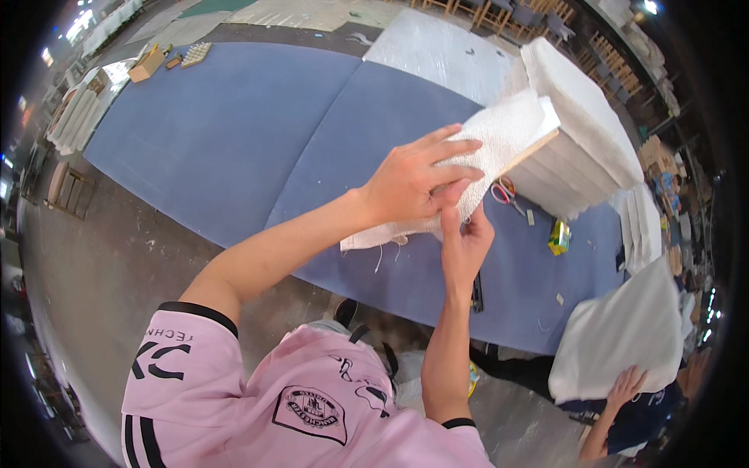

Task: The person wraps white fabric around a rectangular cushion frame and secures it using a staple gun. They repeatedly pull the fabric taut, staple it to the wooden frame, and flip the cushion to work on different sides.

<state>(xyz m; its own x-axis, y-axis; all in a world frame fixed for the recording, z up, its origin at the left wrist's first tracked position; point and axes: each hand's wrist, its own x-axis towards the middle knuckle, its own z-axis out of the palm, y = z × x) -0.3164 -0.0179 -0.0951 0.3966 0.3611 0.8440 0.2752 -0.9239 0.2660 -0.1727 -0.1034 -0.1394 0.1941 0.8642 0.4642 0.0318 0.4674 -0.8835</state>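
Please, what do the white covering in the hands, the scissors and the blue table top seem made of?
White covering: probably woven fabric, matte and nubby; its lower edge is frayed.
Scissors: likely metal blades, narrow and greyish; the reddish handle part looks like smooth plastic.
Blue table top: matte and even in colour, perhaps cloth or felt; no weave is visible.

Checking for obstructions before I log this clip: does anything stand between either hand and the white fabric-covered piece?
Nothing visible does. The left hand lies directly on the white fabric-covered piece; the right hand is at its near edge. The scissors and yellow-green box sit off to the right.
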